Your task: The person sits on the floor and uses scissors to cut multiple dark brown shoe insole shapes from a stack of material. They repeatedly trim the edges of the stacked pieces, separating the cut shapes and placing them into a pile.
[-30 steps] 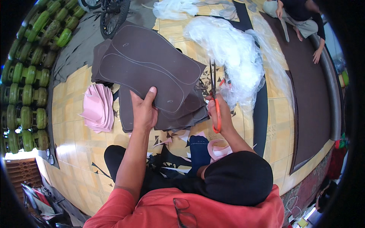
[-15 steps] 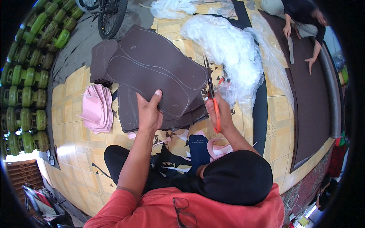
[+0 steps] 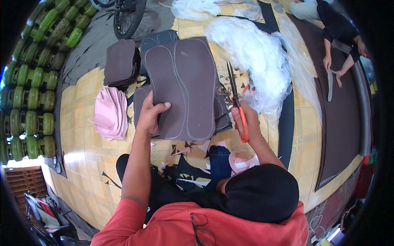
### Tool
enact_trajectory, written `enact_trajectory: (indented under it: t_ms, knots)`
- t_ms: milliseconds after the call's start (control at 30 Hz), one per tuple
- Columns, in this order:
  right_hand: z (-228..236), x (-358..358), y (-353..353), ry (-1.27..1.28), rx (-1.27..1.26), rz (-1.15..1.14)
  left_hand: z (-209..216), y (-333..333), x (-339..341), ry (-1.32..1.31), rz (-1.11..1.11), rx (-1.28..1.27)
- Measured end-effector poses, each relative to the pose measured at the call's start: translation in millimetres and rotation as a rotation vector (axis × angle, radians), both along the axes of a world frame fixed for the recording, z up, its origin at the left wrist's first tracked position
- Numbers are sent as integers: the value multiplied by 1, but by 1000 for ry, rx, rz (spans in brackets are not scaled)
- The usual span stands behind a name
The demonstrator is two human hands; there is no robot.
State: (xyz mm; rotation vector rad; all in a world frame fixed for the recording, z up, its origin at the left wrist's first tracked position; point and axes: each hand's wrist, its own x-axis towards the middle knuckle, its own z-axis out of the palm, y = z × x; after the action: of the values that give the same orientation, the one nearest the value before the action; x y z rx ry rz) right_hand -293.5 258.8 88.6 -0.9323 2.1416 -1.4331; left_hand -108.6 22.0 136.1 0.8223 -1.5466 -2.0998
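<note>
My left hand grips the lower left edge of a dark brown sheet, thumb on top. Pale lines on the sheet trace two shoe-sole outlines side by side. Orange-handled scissors are in my right hand, just right of the sheet. Their dark blades point away from me, slightly parted and touching nothing. More brown pieces lie under the held sheet, which hides most of them. To its left are a pile of brown pieces and a fanned stack of pink pieces.
Small offcuts litter the tiled floor before me. Crumpled clear plastic lies beyond the scissors. At right, another person holds a long blade over a brown sheet roll. Green gas cylinders are stacked left; a bicycle wheel stands far off.
The held sheet has turned so its outlines run away from me, and it has moved clear of the scissors. The other person's hands have come closer together near the blade.
</note>
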Motion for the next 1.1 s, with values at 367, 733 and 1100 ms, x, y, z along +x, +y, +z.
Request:
enact_trajectory:
  t_ms: [367,733,1100]
  knots:
    - [10,-7,0,164,-85,42,5,15,9,-219,-214,51]
    - [14,-14,16,-323,21,142,13,-17,27,-292,-291,40]
    - [9,-5,-4,-814,-413,20,-62,19,52,31,-238,154]
